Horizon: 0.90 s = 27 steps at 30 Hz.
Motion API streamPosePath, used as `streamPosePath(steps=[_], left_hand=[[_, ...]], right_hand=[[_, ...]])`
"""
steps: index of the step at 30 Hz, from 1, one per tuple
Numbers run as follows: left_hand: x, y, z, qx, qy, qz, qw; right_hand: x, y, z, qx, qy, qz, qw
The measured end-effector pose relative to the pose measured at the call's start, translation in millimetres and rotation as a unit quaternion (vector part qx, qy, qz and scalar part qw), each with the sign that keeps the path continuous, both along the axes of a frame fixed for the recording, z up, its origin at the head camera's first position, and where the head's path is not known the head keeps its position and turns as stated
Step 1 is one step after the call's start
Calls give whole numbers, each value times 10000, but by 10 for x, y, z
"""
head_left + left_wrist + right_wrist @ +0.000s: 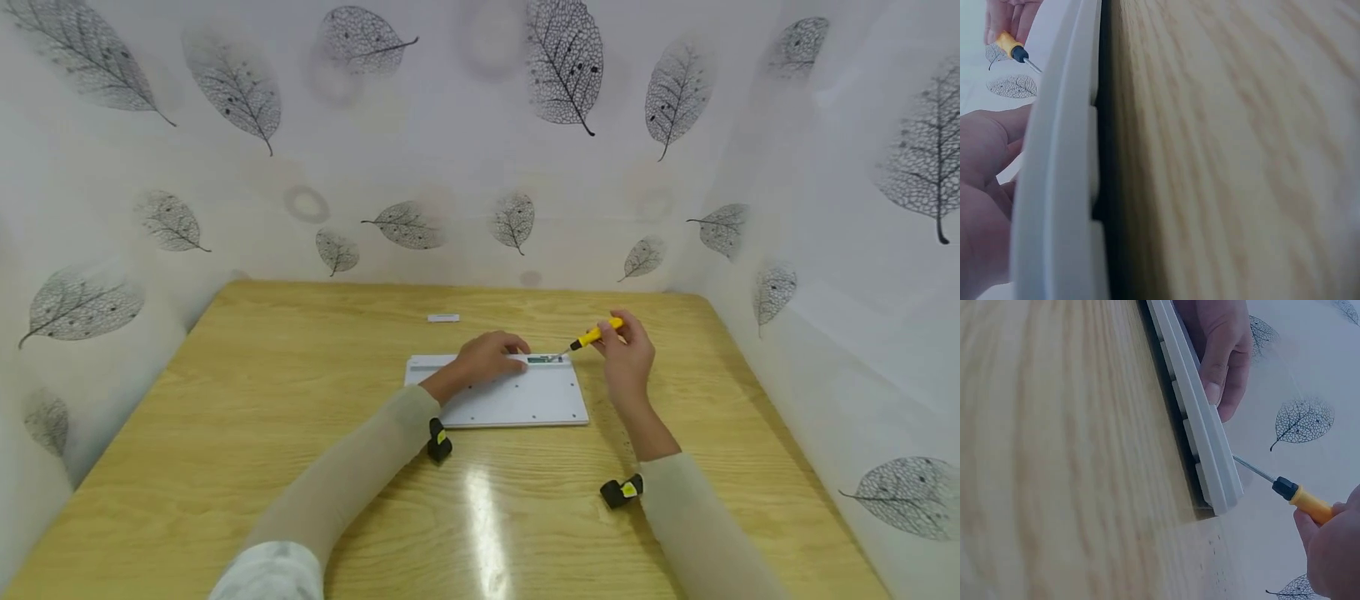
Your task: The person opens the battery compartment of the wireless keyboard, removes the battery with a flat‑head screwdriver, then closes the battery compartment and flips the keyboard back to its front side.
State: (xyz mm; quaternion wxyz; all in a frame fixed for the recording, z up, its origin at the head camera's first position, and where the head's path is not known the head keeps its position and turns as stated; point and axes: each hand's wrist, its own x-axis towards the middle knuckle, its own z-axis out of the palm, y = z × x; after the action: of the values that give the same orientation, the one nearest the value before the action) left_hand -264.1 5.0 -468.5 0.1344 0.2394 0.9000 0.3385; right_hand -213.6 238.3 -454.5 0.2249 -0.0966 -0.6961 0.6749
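Note:
A white keyboard (517, 404) lies face down on the table, its keys showing under the edge in the right wrist view. In its raised back strip, a narrow slot (542, 360) at the right end stands uncovered, with green inside. My left hand (489, 357) grips this strip beside the slot, thumb on the near side, fingers over the far side. Between fingers and thumb, my right hand (628, 354) holds a screwdriver (1311, 505) with a yellow and black handle. The screwdriver slants down leftward, its tip at the slot; the tip itself is hidden in both wrist views.
A small white strip-shaped piece (443, 317) lies on the wooden table (315, 358) behind the keyboard. White walls with a leaf print (405, 225) enclose the table at the back and both sides. Each wrist carries a small black camera (621, 492).

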Motion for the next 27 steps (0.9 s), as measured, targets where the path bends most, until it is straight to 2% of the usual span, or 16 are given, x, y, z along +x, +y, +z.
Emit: streamPosePath(steps=[8,14,18,27], left_hand=[[-18,-18,-32,69,6,-39,10000],[-23,-20,-23,66,-10,0,10000],[-21,-22,-20,48,-19,8,10000],[-22,-18,-20,39,32,-2,10000]], right_hand=[[-12,35,-64,-730,-228,-145,9970],[-25,68,-100,-1090,-316,-151,9934],[-36,75,-112,-1161,-268,-148,9928],[-14,47,-115,-791,-108,-390,9960]])
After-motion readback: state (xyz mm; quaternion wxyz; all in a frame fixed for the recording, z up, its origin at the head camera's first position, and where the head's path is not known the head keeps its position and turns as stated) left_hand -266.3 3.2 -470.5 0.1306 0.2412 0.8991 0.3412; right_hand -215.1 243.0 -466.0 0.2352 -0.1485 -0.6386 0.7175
